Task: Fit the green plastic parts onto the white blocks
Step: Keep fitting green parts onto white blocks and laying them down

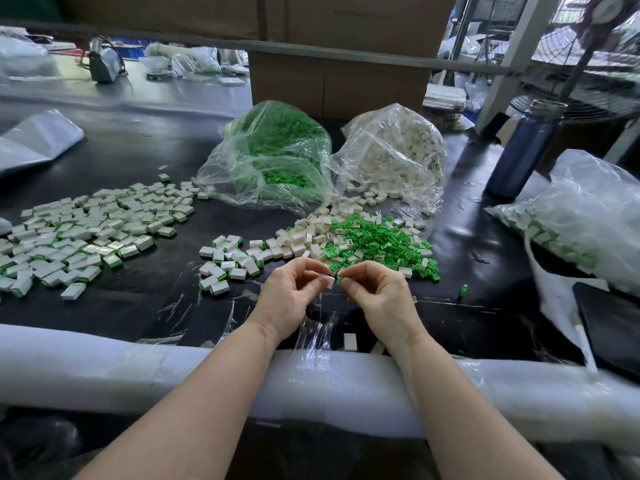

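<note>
My left hand (292, 296) pinches a small white block (330, 282) between thumb and fingers, just above the black table. My right hand (379, 296) pinches a green plastic part (339, 280) right beside that block, the two almost touching. Just beyond my hands lies a loose heap of green parts (377, 242) mixed with bare white blocks (304, 237). To the left spreads a wide pile of fitted blocks (79, 233), white with green edges, and a smaller group (228, 261) lies nearer.
Two clear bags stand at the back: one of green parts (277, 150), one of white blocks (394, 150). A blue bottle (523, 150) and another filled bag (581, 223) are at the right. A padded white rail (138, 368) lines the near edge. A lone white block (350, 342) lies by it.
</note>
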Demonstrator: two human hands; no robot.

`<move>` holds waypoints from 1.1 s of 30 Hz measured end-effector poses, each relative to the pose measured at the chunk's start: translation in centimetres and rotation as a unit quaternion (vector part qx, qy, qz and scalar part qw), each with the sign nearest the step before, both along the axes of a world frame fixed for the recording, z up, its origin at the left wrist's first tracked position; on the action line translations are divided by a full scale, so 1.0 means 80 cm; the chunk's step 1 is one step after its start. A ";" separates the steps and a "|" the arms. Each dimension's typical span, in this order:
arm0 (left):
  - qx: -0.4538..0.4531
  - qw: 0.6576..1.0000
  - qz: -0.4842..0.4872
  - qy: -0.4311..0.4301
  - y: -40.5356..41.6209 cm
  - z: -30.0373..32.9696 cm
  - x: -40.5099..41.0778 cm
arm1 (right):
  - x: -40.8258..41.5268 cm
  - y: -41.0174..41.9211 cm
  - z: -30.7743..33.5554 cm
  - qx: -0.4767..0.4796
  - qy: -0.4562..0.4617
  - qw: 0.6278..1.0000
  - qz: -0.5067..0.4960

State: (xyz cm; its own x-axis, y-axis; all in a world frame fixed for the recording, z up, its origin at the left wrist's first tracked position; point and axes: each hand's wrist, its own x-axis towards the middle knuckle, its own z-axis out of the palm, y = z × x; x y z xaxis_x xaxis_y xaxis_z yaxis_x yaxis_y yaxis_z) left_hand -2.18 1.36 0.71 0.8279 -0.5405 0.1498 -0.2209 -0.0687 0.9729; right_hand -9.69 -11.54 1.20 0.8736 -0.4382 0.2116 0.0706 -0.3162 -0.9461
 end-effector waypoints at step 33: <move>0.017 0.999 -0.028 0.015 -0.001 0.002 -0.001 | 0.001 0.003 -0.001 -0.005 0.007 1.000 0.014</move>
State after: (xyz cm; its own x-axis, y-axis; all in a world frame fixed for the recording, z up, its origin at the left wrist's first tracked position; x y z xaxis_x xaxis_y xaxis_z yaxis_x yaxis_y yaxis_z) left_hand -2.27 1.31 0.91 0.8002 -0.5904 0.1054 -0.1956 -0.0907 0.9765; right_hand -9.62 -11.34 1.15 0.8884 -0.4116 0.2036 0.0661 -0.3242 -0.9437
